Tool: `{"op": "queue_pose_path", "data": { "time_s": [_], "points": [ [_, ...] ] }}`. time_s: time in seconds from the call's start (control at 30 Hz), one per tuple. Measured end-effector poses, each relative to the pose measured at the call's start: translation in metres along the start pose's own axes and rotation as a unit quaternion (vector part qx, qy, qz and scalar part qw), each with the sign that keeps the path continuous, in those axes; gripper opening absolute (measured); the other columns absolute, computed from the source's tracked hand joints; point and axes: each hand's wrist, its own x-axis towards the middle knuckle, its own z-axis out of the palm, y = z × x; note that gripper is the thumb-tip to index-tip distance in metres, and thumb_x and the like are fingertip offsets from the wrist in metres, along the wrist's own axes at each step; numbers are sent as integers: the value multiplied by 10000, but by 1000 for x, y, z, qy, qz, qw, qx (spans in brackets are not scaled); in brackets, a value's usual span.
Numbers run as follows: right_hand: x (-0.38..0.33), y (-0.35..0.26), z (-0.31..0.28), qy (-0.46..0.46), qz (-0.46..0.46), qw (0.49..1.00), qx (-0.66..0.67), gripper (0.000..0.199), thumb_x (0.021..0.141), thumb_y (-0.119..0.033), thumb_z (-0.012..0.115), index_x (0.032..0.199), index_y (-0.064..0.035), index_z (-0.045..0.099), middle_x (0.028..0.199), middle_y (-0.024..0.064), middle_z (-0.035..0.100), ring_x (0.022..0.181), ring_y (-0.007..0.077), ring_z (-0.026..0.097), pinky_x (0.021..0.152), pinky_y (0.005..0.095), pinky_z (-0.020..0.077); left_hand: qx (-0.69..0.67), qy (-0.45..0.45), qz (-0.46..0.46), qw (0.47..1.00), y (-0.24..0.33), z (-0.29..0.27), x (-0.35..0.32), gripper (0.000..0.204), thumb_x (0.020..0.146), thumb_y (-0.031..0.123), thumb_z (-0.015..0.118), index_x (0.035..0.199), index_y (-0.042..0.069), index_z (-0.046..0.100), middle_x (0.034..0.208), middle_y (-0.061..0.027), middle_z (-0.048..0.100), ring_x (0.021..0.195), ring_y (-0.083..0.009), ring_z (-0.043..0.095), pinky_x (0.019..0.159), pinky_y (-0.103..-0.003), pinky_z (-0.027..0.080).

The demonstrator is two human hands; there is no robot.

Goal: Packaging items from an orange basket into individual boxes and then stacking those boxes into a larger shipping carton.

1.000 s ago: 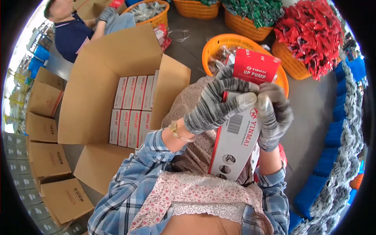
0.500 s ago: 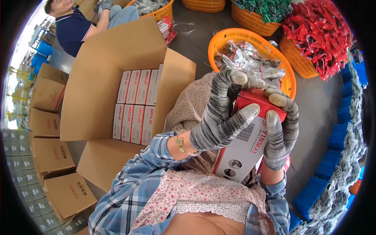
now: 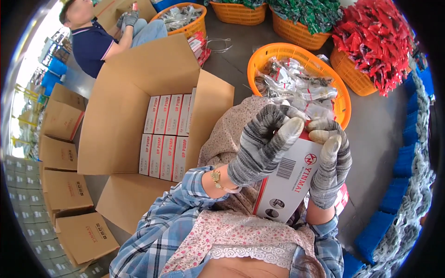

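A slim white carton with red edges [image 3: 288, 181] stands tilted in front of my chest, its lower end against my apron. At its upper end, the thumb and fingers of my left hand [image 3: 271, 144], in a grey striped knit glove, are pinched together on the left corner. My right hand [image 3: 330, 164], gloved alike, grips the right corner, its thumb along the side. Only a sliver of the red end shows between the fingertips. To the left, a large open cardboard box [image 3: 118, 111] holds two rows of similar white cartons [image 3: 163, 155] standing on edge.
Beyond my hands, an orange basket [image 3: 344, 99] holds bagged metal parts. Farther baskets carry green bundles [image 3: 308, 14] and red bundles [image 3: 373, 39]. Closed brown boxes [image 3: 85, 236] line the left, blue bins [image 3: 382, 227] the right. A seated person [image 3: 90, 46] works at the far left.
My fingers have drawn closer together over the carton's upper end. Its red end face, plainly visible before, is now mostly out of sight. The whole view has shifted slightly.
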Motion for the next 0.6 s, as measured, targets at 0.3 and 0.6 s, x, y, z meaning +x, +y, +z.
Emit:
{"op": "queue_pose_path", "data": {
  "time_s": [0.3,0.6],
  "points": [
    [-2,95,0,-120,-172,947,-245,406,897,-167,528,1290,-72,491,1334,214,452,1261,370,419,1044,431,334,-137,93,-122,979,-45,-64,24,447,851,297,651,1211,71,514,1011,-41,610,858,-135,609,767,-299,526],
    [58,101,40,-124,-329,900,-259,732,696,-372,745,1271,-41,433,1223,252,486,1171,365,488,1006,489,359,-247,170,-245,922,-53,-139,63,599,838,464,620,1267,71,477,1128,-120,590,995,-238,603,839,-391,521]
  ]
}}
